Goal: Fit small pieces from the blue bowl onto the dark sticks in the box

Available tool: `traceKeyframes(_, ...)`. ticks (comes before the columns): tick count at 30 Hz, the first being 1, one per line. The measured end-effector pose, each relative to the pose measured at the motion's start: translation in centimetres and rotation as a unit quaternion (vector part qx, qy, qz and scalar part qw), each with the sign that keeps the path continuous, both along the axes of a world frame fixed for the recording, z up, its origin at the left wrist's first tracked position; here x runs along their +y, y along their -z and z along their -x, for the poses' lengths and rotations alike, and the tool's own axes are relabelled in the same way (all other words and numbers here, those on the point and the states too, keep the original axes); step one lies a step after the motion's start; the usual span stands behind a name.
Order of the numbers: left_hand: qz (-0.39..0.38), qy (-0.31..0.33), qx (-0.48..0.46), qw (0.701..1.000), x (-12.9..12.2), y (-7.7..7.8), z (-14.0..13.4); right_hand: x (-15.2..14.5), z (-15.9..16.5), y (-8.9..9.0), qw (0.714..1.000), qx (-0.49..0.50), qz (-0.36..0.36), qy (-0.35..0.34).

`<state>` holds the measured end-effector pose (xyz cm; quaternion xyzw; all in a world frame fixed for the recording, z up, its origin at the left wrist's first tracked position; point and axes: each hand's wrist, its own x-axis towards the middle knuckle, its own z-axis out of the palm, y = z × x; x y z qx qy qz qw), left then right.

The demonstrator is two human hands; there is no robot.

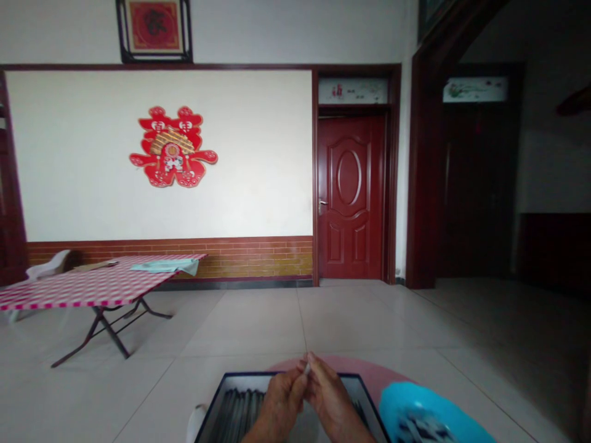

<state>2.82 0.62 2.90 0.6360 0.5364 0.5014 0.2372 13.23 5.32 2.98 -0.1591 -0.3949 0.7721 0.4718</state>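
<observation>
My left hand [283, 395] and my right hand [327, 389] meet above a shallow dark-rimmed tray [223, 386]. Both are closed, fingertips pinched around a small pale piece [307, 368] whose kind I cannot make out. Inside the tray, long thin dark sticks [237, 409] lie side by side on the left, and more dark ones show at the right behind my right wrist. To the right of the tray stands a bright blue basin [431, 397] holding a heap of pale and dark slender pieces [422, 427].
Under the tray and basin is a round pink surface [369, 368]. A folding table [92, 284] with a red checked cover stands at the left, a light blue cloth [166, 266] on it. A white chair [48, 264] is behind. Farther off is a red door [351, 197].
</observation>
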Motion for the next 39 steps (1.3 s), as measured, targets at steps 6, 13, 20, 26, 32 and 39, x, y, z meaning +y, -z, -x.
traceKeyframes(6,-0.043,-0.132,0.189,0.972,0.0,2.1,0.4,-0.2,0.7,1.3,0.997,-0.008,0.056,0.049)
traceKeyframes(13,0.013,-0.047,-0.024,0.999,0.0,0.3,-0.6,0.1,0.2,-0.1,0.995,-0.009,0.008,0.096)
traceKeyframes(20,0.159,0.136,-0.322,0.923,-0.7,-1.6,-0.8,-0.2,-0.5,-1.6,1.0,0.003,-0.024,0.02)
traceKeyframes(26,0.056,0.03,-0.116,0.991,-0.1,-0.4,-0.2,-0.5,0.0,-0.8,1.0,-0.013,0.024,0.004)
traceKeyframes(32,-0.054,-0.098,0.105,0.988,0.0,1.6,0.7,-0.6,0.2,0.8,0.999,-0.018,0.032,0.015)
traceKeyframes(39,-0.027,-0.104,0.062,0.992,0.0,1.1,0.2,-0.2,0.4,1.0,0.995,-0.036,0.017,0.087)
